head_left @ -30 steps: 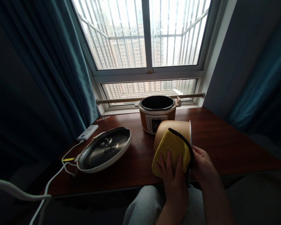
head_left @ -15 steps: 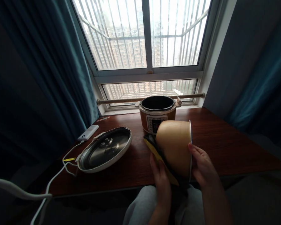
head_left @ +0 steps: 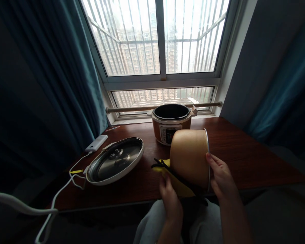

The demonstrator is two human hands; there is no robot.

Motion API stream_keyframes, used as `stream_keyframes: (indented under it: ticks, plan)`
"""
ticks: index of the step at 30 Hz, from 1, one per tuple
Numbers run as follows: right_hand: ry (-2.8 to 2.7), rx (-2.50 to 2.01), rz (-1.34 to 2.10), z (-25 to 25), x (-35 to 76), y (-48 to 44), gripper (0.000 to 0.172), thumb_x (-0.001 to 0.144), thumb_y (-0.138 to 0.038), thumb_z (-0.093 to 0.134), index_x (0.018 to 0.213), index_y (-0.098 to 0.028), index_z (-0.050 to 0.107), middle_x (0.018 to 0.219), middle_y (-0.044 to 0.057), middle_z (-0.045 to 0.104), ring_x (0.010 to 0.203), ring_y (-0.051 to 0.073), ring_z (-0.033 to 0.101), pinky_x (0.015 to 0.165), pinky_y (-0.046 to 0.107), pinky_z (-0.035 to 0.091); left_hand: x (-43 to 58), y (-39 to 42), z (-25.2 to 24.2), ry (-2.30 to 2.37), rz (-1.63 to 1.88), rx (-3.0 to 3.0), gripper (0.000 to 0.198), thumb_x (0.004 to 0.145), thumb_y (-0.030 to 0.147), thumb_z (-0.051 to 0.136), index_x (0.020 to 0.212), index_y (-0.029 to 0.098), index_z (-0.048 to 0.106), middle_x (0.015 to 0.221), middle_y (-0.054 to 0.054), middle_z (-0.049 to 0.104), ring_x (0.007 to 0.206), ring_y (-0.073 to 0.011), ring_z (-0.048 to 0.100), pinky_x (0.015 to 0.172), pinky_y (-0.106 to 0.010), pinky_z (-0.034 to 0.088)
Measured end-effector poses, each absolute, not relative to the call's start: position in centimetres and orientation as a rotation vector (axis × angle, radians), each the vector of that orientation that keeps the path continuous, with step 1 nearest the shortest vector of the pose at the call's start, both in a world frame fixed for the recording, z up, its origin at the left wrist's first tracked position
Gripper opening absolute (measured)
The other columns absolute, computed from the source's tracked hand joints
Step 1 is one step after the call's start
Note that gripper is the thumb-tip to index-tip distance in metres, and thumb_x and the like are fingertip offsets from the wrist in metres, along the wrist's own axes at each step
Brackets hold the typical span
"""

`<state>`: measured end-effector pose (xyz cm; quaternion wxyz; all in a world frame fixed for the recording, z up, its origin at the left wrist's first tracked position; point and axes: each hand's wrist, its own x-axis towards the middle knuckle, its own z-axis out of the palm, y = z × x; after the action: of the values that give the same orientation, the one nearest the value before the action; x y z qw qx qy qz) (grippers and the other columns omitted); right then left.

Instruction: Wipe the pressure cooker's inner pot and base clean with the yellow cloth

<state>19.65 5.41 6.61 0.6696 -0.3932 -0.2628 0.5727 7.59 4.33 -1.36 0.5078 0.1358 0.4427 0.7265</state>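
Observation:
A gold-coloured inner pot [head_left: 189,157] lies tipped on its side above the table's front edge, its mouth facing right. My right hand [head_left: 221,173] grips its metal rim, thumb outside and fingers inside. Under the pot's lower left side, my left hand [head_left: 169,196] is closed on a yellow cloth with black edging [head_left: 179,185], which touches the pot. Behind it stands the pressure cooker body [head_left: 171,127], brown with a white rim, its top uncovered and its control panel partly hidden by the pot. The cooker's lid [head_left: 115,162] rests to the left, inner side up.
A white power bank [head_left: 96,143] with a white cable [head_left: 58,195] lies at the table's left edge, near a small yellow strip [head_left: 76,171]. A window [head_left: 162,78] with a horizontal rail is behind the brown table [head_left: 244,152]. Blue curtains [head_left: 73,74] hang at both sides.
My left hand has moved slightly down and left with the cloth, whose upper corner now folds out beside the pot. The pot has turned a little in my right hand.

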Motion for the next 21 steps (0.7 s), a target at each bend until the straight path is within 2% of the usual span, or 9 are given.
stream_keyframes:
  ticks: [4,8,14,18,21]
  plan:
    - [-0.597,-0.906,1.107,5.8,19.3,5.7,0.035,0.061,-0.040,0.075,0.085,-0.016,0.069,0.076,0.003,0.070,0.079,0.023,0.064,0.070,0.031,0.050,7.4,3.8,-1.6,1.133,1.790,0.438,0.047,0.080,0.045,0.055,0.120,0.021,0.051,0.117,-0.007,0.059,0.105,-0.0210,0.057,0.087,-0.029,0.046]
    - [-0.511,-0.891,0.949,5.2,19.1,5.4,0.025,0.060,-0.035,0.076,0.078,-0.018,0.069,0.071,-0.001,0.069,0.074,0.019,0.064,0.071,0.029,0.049,6.8,3.5,-1.8,1.125,1.775,0.446,0.048,0.080,0.047,0.053,0.120,0.021,0.050,0.117,-0.008,0.058,0.105,-0.0221,0.056,0.086,-0.031,0.046]
    - [-0.264,-0.742,0.972,5.4,19.9,4.0,0.013,0.061,-0.025,0.074,0.072,-0.020,0.068,0.073,-0.001,0.070,0.072,0.018,0.064,0.070,0.030,0.051,5.1,2.5,-1.0,1.179,1.757,0.511,0.045,0.081,0.048,0.051,0.117,0.020,0.052,0.109,-0.007,0.061,0.100,-0.0229,0.058,0.083,-0.032,0.047]
    - [-0.111,-0.639,1.129,3.8,19.7,2.8,0.010,0.069,-0.025,0.065,0.078,-0.021,0.069,0.077,-0.001,0.070,0.078,0.017,0.065,0.078,0.032,0.050,3.6,1.5,0.1,1.304,1.800,0.880,0.041,0.082,0.046,0.050,0.110,0.017,0.056,0.106,-0.007,0.061,0.104,-0.0223,0.054,0.090,-0.031,0.042]
    - [0.015,-0.639,1.172,1.9,19.1,2.0,0.014,0.074,-0.024,0.057,0.081,-0.021,0.069,0.074,-0.001,0.070,0.078,0.017,0.065,0.083,0.034,0.048,2.7,1.2,1.3,1.347,1.763,1.212,0.041,0.084,0.044,0.047,0.114,0.016,0.054,0.112,-0.009,0.059,0.107,-0.0230,0.052,0.093,-0.033,0.038]
